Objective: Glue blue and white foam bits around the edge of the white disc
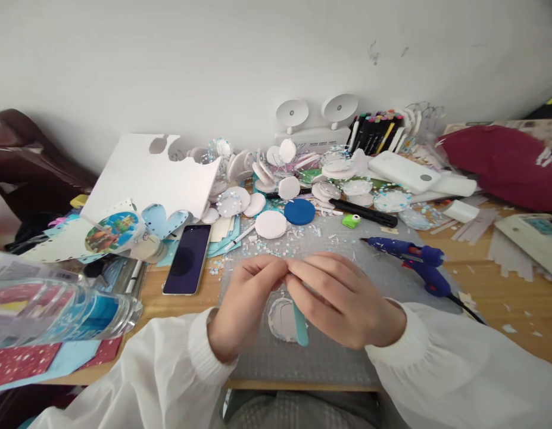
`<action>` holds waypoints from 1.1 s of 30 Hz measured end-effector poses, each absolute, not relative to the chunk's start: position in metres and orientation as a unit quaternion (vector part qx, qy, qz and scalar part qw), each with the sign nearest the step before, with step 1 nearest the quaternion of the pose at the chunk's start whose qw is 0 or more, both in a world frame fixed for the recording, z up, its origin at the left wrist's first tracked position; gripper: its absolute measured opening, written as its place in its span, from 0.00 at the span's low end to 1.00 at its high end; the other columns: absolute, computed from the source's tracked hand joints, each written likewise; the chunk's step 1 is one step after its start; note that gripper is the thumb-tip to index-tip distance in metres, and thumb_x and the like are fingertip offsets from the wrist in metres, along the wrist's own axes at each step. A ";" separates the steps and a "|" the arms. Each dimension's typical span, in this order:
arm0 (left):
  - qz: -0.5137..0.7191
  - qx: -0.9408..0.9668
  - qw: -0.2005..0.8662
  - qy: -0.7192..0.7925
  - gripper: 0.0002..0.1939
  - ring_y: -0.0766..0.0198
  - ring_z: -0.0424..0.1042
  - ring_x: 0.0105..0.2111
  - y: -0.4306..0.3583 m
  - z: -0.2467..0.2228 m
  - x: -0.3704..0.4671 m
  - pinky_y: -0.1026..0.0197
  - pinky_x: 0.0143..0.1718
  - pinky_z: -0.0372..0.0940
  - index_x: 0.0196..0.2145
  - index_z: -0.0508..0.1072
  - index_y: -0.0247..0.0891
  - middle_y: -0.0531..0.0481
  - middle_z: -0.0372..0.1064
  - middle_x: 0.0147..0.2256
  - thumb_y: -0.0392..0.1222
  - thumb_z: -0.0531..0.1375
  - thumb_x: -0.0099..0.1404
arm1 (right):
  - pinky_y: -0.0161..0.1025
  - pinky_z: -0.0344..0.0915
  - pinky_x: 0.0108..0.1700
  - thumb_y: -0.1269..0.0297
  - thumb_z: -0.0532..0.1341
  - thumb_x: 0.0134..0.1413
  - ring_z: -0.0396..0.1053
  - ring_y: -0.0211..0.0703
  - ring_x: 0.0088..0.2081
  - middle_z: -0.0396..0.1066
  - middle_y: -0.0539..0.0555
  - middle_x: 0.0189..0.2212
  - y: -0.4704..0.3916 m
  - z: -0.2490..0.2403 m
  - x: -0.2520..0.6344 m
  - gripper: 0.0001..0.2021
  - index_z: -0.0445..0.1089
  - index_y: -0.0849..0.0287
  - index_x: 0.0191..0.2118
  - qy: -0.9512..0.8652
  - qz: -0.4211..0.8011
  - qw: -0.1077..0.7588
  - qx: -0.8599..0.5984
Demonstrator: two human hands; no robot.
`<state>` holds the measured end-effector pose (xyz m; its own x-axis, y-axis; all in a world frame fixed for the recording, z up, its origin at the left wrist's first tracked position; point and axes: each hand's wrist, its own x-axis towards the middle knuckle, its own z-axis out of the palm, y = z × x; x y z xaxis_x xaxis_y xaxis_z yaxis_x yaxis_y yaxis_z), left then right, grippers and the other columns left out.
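My left hand (253, 292) and my right hand (336, 292) meet at the fingertips above the grey cutting mat (267, 366). Both are closed in a pinch. Whatever lies between the fingers is hidden or too small to name. Below them, a round white disc (281, 322) with a ragged, decorated rim rests on the mat. A flat teal strip with a rounded end (301, 330) sticks out from under my right hand, over the disc's right edge. I cannot tell whether that hand grips it.
A blue glue gun (407, 251) lies at right, its cord trailing. Behind are a blue disc (299, 211), a white disc (271, 224), a black pen-like tool (365, 212) and piled white discs. A phone (187, 260), a lidded cup (124, 235) and a plastic bottle (65, 310) are at left.
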<state>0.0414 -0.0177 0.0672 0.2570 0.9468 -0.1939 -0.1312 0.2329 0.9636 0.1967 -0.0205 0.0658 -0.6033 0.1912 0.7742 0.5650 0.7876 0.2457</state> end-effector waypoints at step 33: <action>0.152 0.803 0.469 0.336 0.15 0.70 0.55 0.25 0.026 -0.002 -0.009 0.66 0.26 0.50 0.22 0.59 0.36 0.55 0.54 0.23 0.39 0.53 0.67 | 0.33 0.65 0.29 0.55 0.59 0.57 0.65 0.33 0.24 0.67 0.48 0.23 0.000 -0.014 0.206 0.12 0.61 0.58 0.33 -0.482 0.534 0.489 -0.494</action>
<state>-0.0090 0.0256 -0.0016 0.7282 0.6817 -0.0717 0.3977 -0.3350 0.8542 0.2058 -0.0001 -0.0136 -0.0345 0.9978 -0.0562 -0.0463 -0.0578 -0.9973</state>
